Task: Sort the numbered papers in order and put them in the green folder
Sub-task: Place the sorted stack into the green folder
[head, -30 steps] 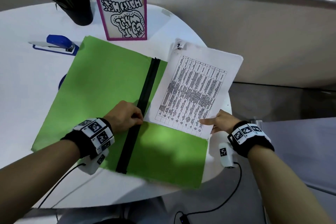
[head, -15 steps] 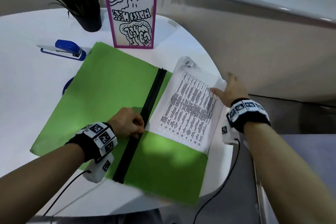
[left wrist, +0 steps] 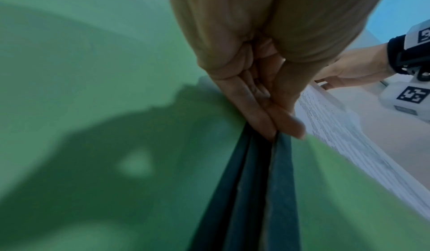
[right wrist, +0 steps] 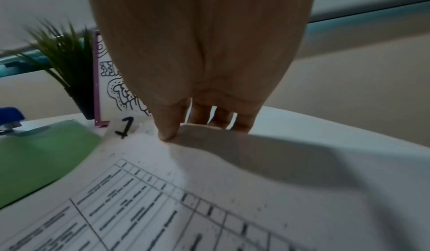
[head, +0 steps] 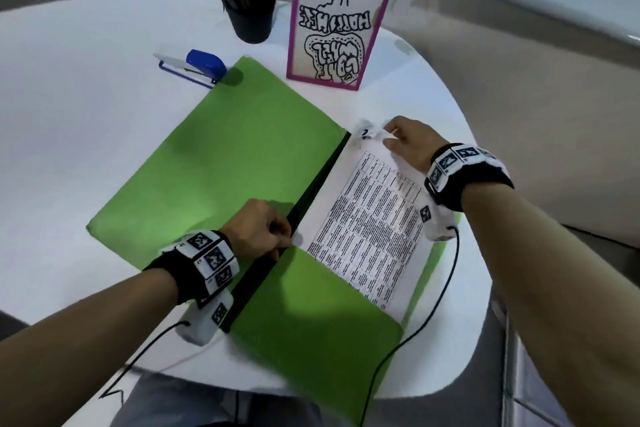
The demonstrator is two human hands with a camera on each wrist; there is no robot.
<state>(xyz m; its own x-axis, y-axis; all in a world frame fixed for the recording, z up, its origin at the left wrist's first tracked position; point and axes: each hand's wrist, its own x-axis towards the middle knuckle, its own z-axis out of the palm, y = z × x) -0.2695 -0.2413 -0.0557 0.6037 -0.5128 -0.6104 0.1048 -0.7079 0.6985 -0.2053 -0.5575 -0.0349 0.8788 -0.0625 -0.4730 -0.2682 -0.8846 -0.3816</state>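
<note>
A round white table [head: 69,107] is seen from above, with a green folder [head: 221,163] laid open across its near half and a black spine [head: 311,191] running down its middle. On the folder's right leaf a stack of numbered papers [head: 374,218] is tucked partly into the lower pocket [head: 311,315], its top sheet printed with a table and marked with a handwritten "1" at the far corner. The far edge of the stack is taken by the right hand [head: 408,142], the thumb pressed on top and the fingers [right wrist: 218,117] curled beneath, so that the edge is pinched and lifted slightly. The spine is held by the left hand [head: 256,229], its fingertips [left wrist: 274,122] pressed together on the black strip; whether the strip is pinched or only pushed flat cannot be told. Behind the folder, a potted plant [head: 249,21], a pink-framed drawing [head: 339,17] and a blue stapler [head: 201,66] are left standing.

The papers are judged light, thin and limp: the loose corner is already seen curling. The sheets are likely to slide over one another, so the whole stack is best gripped along one edge, with a thumb above and fingers below, and squared against the spine. The folder is judged only a little stiffer, and is best steadied at the spine while the stack is seated.
</note>
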